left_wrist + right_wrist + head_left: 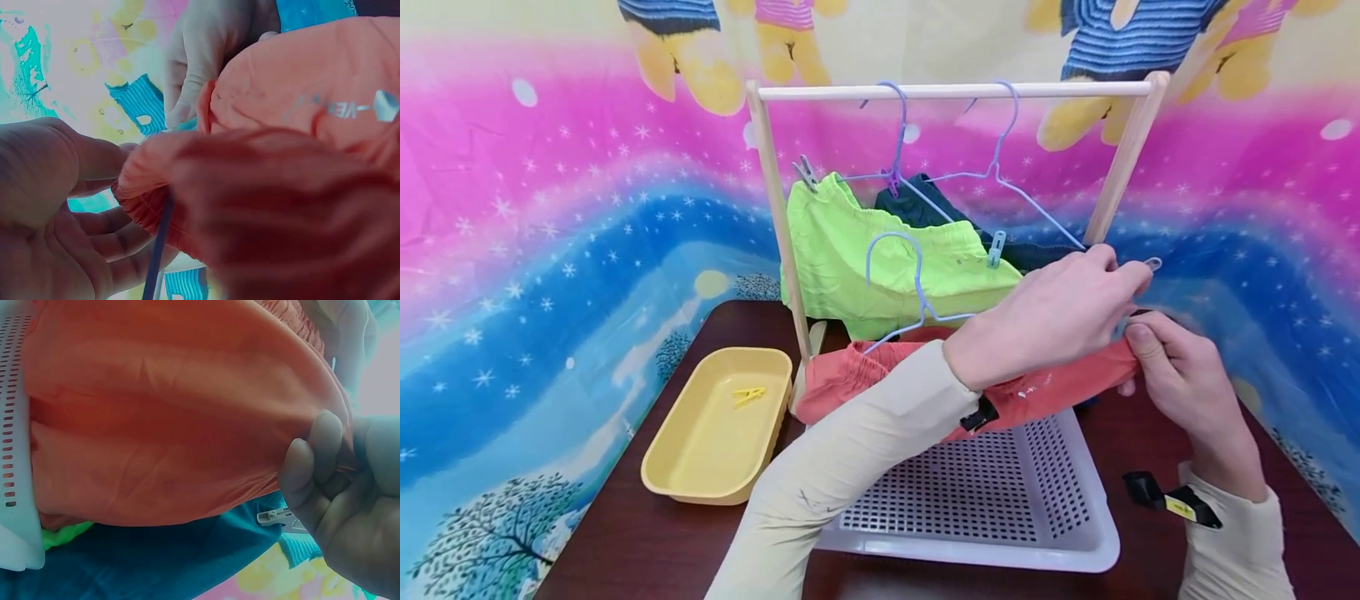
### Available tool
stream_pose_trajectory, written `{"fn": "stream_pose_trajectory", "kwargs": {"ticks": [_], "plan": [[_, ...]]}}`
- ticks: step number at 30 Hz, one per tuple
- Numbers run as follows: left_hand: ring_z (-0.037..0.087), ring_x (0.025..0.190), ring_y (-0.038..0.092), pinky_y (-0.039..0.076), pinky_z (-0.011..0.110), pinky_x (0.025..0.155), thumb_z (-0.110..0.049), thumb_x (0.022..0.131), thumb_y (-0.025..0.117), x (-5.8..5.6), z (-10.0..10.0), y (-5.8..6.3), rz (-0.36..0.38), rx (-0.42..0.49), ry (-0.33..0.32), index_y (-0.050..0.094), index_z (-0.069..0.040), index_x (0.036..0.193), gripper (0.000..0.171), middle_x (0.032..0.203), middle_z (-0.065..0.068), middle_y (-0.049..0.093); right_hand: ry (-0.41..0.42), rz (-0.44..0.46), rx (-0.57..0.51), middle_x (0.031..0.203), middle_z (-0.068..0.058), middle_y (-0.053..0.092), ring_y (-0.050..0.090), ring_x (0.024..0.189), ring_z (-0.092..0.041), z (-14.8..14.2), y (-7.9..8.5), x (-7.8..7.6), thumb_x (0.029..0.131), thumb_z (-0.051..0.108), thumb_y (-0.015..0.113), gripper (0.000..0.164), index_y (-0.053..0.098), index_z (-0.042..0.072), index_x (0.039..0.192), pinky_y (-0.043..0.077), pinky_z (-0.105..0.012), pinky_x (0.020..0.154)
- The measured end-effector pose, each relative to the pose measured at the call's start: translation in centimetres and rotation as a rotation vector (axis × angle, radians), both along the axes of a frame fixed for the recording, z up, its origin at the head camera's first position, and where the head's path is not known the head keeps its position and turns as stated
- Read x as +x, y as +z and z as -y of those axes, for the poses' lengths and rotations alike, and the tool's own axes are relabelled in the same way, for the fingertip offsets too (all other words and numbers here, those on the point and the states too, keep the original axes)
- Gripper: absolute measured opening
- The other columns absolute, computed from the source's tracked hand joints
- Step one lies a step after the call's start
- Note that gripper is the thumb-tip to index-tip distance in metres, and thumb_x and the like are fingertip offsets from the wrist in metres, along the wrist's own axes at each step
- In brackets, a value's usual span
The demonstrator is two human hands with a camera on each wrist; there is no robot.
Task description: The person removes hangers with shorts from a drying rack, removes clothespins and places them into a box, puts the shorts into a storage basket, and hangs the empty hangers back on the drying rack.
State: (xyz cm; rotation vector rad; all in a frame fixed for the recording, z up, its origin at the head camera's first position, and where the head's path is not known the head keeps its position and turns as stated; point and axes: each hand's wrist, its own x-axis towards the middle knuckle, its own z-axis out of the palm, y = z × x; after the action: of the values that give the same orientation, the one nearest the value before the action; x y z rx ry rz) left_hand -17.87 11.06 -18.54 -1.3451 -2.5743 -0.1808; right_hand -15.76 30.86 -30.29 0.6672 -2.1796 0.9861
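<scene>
Coral garment — right hand grips its edge.

Right hand grips coral cloth; grey clip at blue garment edge.

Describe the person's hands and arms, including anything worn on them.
The left hand and right hand are ungloved. Both arms wear cream sleeves ending near the wrist; the left sleeve has thin, dark, scribble-like marks. A black fitting shows at the left cuff; the right cuff's black strap piece adjoins a yellow label.
</scene>
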Motion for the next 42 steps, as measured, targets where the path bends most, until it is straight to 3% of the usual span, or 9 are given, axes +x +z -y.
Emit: {"fn": "stream_pose_trajectory", "kwargs": {"ticks": [13, 21, 28, 36, 42], "plan": [[0.003, 0.094, 0.052, 0.045, 0.013, 0.076, -0.031, 0.102, 0.049, 0.1, -0.2, 0.4, 0.01, 0.014, -0.013, 0.058, -0.024, 0.121, 0.022, 0.109, -0.007, 0.059, -0.023, -0.024, 0.014, 0.063, 0.011, 0.053, 0.05, 0.054, 0.001, 0.0, 0.2, 0.5, 0.099, -0.005, 0.047, 0.014, 0.061, -0.002, 0.098, 0.036, -0.02, 0.054], [0.003, 0.095, 0.053, 0.045, 0.013, 0.078, -0.027, 0.1, 0.053, 0.1, -0.1, 0.7, 0.017, 0.06, -0.02, 0.061, -0.022, 0.117, 0.019, 0.109, -0.007, 0.061, 0.012, -0.041, -0.054, 0.063, 0.008, 0.054, 0.05, 0.053, -0.002, 0.2, 0.4, 0.4, 0.096, -0.012, 0.047, 0.015, 0.062, -0.008, 0.096, 0.039, -0.017, 0.054], [0.004, 0.092, 0.05, 0.044, 0.013, 0.078, -0.026, 0.098, 0.057, 0.4, -0.1, 1.2, 0.023, 0.063, -0.033, 0.062, -0.023, 0.112, 0.015, 0.104, -0.005, 0.057, -0.003, -0.041, -0.058, 0.064, 0.009, 0.053, 0.049, 0.054, 0.0, 0.3, 0.4, 0.6, 0.097, -0.011, 0.047, 0.014, 0.061, -0.007, 0.095, 0.035, -0.02, 0.052], [0.001, 0.094, 0.052, 0.044, 0.011, 0.074, -0.028, 0.097, 0.06, 1.1, 1.3, 2.9, 0.005, 0.166, -0.028, 0.064, -0.022, 0.113, 0.017, 0.106, -0.005, 0.059, -0.01, -0.04, -0.068, 0.064, 0.009, 0.054, 0.051, 0.054, -0.002, 0.2, 0.5, 0.6, 0.097, -0.009, 0.048, 0.016, 0.064, -0.008, 0.099, 0.041, -0.016, 0.059], [0.003, 0.101, 0.052, 0.043, 0.01, 0.076, -0.023, 0.099, 0.057, 1.9, 2.8, 3.2, -0.067, 0.216, -0.068, 0.063, -0.02, 0.113, 0.016, 0.108, -0.004, 0.059, -0.02, -0.061, -0.055, 0.063, 0.009, 0.055, 0.051, 0.053, -0.001, 0.2, 0.7, 0.7, 0.098, -0.007, 0.049, 0.016, 0.065, -0.008, 0.1, 0.042, -0.014, 0.062]]}}
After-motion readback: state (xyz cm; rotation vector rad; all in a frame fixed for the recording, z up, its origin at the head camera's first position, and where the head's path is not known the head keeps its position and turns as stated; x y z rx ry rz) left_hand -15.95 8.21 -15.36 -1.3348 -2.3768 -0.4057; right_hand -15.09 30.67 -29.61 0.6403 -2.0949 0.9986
